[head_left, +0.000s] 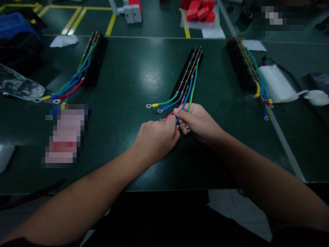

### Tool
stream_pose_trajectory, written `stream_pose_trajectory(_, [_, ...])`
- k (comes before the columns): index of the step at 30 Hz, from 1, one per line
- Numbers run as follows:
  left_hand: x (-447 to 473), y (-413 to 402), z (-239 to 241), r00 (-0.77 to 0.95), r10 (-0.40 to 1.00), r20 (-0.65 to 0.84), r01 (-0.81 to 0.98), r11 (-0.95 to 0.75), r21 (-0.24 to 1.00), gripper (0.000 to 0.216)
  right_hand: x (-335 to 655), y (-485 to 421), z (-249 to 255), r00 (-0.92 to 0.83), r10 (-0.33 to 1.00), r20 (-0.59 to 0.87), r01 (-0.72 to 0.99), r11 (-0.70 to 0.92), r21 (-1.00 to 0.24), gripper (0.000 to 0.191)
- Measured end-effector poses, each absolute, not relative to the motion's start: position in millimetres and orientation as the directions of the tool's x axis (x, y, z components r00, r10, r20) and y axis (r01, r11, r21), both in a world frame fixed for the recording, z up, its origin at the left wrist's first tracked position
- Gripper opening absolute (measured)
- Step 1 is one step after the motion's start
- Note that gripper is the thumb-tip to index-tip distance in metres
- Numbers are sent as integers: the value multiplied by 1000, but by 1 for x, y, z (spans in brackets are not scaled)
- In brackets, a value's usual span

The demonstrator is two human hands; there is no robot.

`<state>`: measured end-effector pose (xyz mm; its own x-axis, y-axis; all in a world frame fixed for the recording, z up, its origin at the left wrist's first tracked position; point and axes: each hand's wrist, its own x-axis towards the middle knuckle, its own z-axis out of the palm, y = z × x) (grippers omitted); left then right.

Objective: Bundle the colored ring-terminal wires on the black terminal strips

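Head view: left hand (160, 135), fingers curled tight, pinches a slender blue insulated wire (189, 90); its long brass-striped black block (186, 73) lies mid-way between the green table's (123, 68) edges; right hand (197, 120), fingers closed, pinches too. Hard tugging could strain the joint!

Place: an assembly workshop, by appearance; evidence: green worktop (123, 75), with yellow lines (111, 24) marking out areas on the surface behind it; three black units (183, 76) of like build set out left, middle and right, each with brass-coloured strips (189, 65) along the top and coloured wires (167, 102) ending in ring terminals (150, 106); farther back, a heap of red parts (195, 13) on or in a clear plastic bag (217, 23), and grey blocks (133, 14) near them; repetition of the unit suggests batch work.
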<state>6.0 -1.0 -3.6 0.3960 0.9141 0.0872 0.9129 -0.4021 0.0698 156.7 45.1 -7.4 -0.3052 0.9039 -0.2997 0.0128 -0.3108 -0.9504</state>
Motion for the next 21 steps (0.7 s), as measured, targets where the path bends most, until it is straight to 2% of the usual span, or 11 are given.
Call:
stream_pose_trajectory(16, [4, 0, -5, 391, 916, 92, 907, -401, 129, 32, 158, 47, -9, -337, 882, -330, 11, -346, -938, 24])
stream_pose_trajectory(21, [5, 1, -4, 397, 913, 92, 907, -405, 112, 33, 158, 47, -8, -331, 879, -342, 19, -357, -934, 22])
